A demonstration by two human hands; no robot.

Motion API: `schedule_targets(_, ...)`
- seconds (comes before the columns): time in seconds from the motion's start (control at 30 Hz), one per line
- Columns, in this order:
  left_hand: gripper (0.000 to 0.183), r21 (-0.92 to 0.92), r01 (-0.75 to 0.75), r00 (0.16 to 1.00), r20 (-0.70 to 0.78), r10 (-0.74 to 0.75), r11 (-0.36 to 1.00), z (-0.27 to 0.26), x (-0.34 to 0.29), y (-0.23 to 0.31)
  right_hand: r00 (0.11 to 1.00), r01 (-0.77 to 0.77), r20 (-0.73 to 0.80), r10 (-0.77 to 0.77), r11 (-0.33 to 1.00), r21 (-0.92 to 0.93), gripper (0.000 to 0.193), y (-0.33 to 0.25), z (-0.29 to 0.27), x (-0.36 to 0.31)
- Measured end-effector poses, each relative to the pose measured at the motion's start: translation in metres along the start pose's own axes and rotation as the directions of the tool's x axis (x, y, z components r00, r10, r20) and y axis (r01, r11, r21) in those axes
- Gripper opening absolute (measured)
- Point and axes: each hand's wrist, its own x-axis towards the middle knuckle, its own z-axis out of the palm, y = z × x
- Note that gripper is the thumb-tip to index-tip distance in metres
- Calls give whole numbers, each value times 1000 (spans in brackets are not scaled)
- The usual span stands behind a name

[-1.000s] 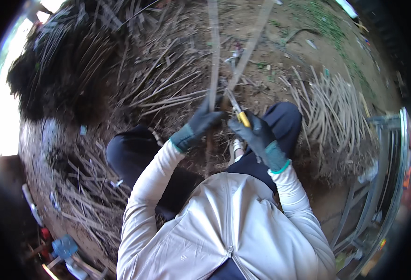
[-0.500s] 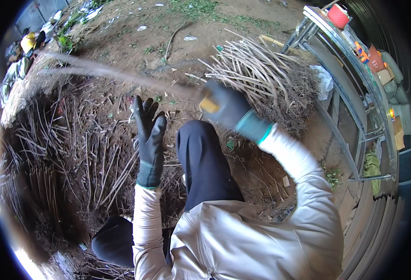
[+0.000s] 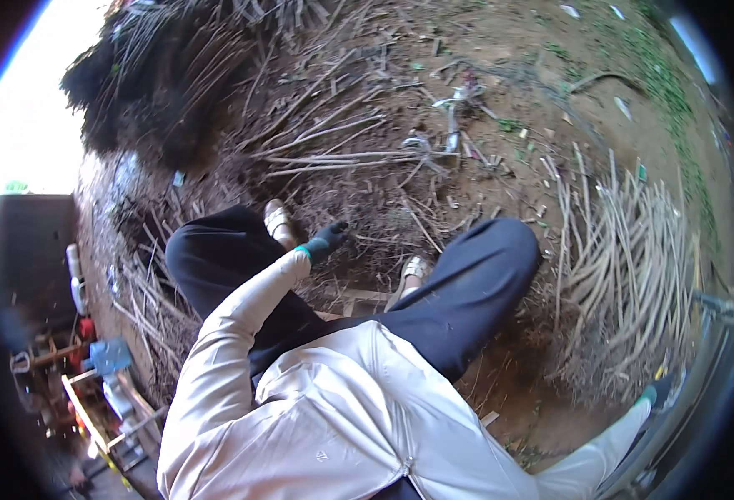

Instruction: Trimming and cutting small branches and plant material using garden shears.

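Note:
My left hand (image 3: pixel 328 242), in a dark glove with a green cuff edge, hangs low between my two feet. It is nearest to the tangled thin roots and stems (image 3: pixel 375 221) on the soil; its fingers blend into the dark ground. My right hand (image 3: pixel 667 390), gloved alike, is stretched far out to the lower right, beside a metal frame (image 3: pixel 721 310). A small yellow piece shows at its fingers, too small to name. Close by that hand lies a large bundle of pale rooted sticks (image 3: pixel 625 258), roots toward me. Several long sticks (image 3: pixel 342 158), partly bound with pale wrapping, lie ahead.
A dark heap of rooted stems (image 3: pixel 158 92) stands at the far left. Plastic scraps (image 3: pixel 453 117) and leaves litter the soil. At the lower left are a wooden frame (image 3: pixel 92 417) and a blue container (image 3: pixel 110 356). My bent knees flank the working spot.
The view has swung to the left. My right hand has gone from mid-front, with a blurred long stick by it, out to the lower right. My left hand, raised with spread fingers before, is now low.

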Motion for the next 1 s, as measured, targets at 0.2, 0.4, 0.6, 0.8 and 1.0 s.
schedule_targets(0.2,20,671,302,938,-335,-86,678,-107,59,-20,845,198,-530,-73,963,182,48,-7,-59,18)
schedule_targets(0.4,46,864,305,873,-422,245,401,-141,139,-33,977,201,-183,-108,186,962,62,-180,-279,-78)
schedule_targets(0.6,43,900,398,914,-405,1,177,-181,178,-71,922,-74,6,-387,-160,984,59,-267,-453,-159)
schedule_targets(0.8,31,973,155,961,-189,203,171,-217,167,-81,890,261,-243,-385,-6,965,59,-338,-545,-191)
schedule_targets(1.0,37,780,-318,788,-98,607,539,-297,137,-76,957,54,-52,-284,0,999,56,-338,-532,-190)
